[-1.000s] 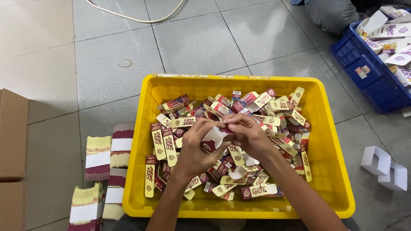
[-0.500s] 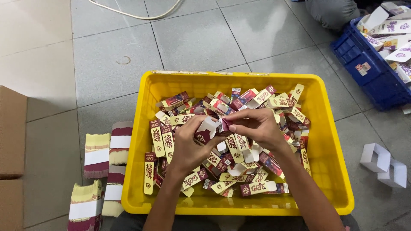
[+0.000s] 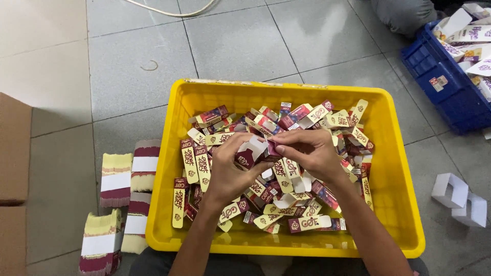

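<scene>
Both hands meet over the middle of a yellow plastic crate (image 3: pixel 394 168) on a tiled floor. My left hand (image 3: pixel 230 171) grips a small maroon and cream carton (image 3: pixel 251 152) with its white inside showing. My right hand (image 3: pixel 309 151) pinches the carton's open end flap from the right. Beneath them the crate holds several folded small cartons (image 3: pixel 204 163) of the same maroon and cream print, lying in a loose heap.
Banded stacks of flat carton blanks (image 3: pixel 125 174) lie on the floor left of the crate. A brown cardboard box (image 3: pixel 13 148) stands at the far left. A blue crate (image 3: pixel 445 82) with cartons sits top right beside a seated person's leg (image 3: pixel 404 15). White folded inserts (image 3: pixel 458 197) lie at right.
The hands have stayed together over the crate, working the same small carton; it has turned slightly and its flap end now faces my right hand.
</scene>
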